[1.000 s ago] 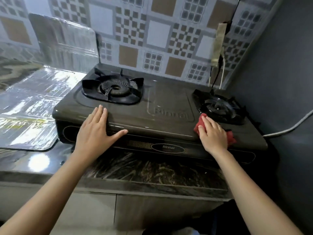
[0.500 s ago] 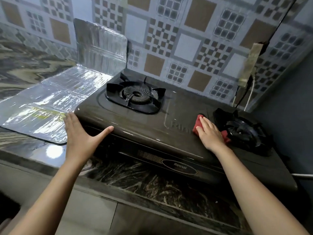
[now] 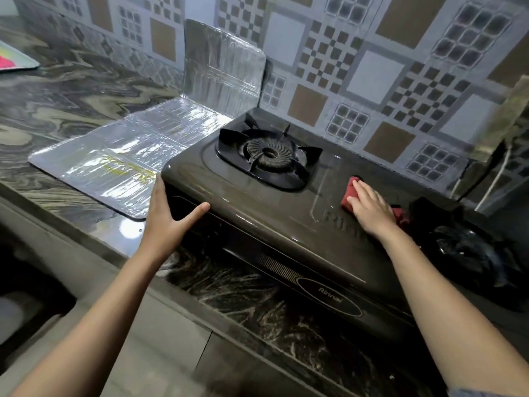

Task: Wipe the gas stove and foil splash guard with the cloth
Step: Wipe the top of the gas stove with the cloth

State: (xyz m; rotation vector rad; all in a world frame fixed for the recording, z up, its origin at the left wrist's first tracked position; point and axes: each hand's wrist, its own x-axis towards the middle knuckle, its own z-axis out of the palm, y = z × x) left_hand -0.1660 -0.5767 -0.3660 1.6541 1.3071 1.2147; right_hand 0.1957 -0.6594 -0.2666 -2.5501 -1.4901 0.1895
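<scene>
Flat fingers of the right hand [image 3: 369,210] press the red cloth [image 3: 349,194] onto the gas stove [image 3: 257,213], mid-top between its burners — the left hand [image 3: 165,217], thumb spread wide, braces its front-left corner beside the foil splash guard [image 3: 128,156].

The cloth [image 3: 349,193] is mostly covered by the right hand [image 3: 370,209]. The right burner [image 3: 469,247] is blurred. A flat thing [image 3: 14,60] at the countertop's [image 3: 71,90] far edge is cut off.

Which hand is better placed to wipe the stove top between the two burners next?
The right hand: it presses the red cloth flat on the stove top. The left hand holds no cloth; it only braces the stove's front left corner.
</scene>
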